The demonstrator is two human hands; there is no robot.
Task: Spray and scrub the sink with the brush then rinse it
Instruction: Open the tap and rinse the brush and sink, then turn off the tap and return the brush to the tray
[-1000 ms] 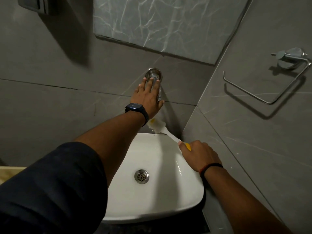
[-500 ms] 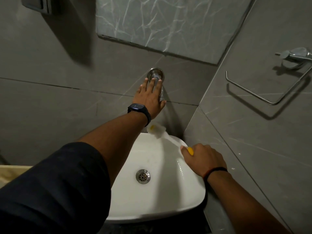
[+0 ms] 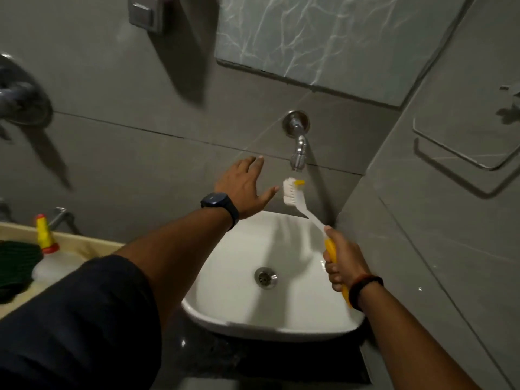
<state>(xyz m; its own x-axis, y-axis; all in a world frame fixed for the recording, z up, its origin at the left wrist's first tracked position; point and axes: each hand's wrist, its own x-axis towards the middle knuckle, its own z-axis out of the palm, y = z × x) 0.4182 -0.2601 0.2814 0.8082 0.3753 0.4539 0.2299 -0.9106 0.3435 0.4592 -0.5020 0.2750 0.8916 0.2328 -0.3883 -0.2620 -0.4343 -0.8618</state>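
A white sink [image 3: 298,311] with a metal drain [image 3: 265,277] sits in the corner under a chrome wall tap [image 3: 297,144]. My right hand [image 3: 343,263] grips the yellow handle of a white brush [image 3: 301,205], whose bristle head is raised just below the tap's spout. My left hand [image 3: 244,187], with a dark watch on the wrist, hovers open to the left of the tap and brush head, touching neither. A bottle with a yellow and red nozzle [image 3: 46,249] stands on the ledge at the left.
Grey tiled walls close in behind and on the right, where a metal towel ring [image 3: 461,153] hangs. A beige ledge [image 3: 92,246] at left carries a dark green object [image 3: 17,263]. Another chrome fitting [image 3: 19,97] protrudes from the left wall. A marbled panel [image 3: 315,38] is above the tap.
My left hand has come off the tap and moved left and down, open. My right hand has lifted the brush from the sink's rim up under the spout. The view has swung left.
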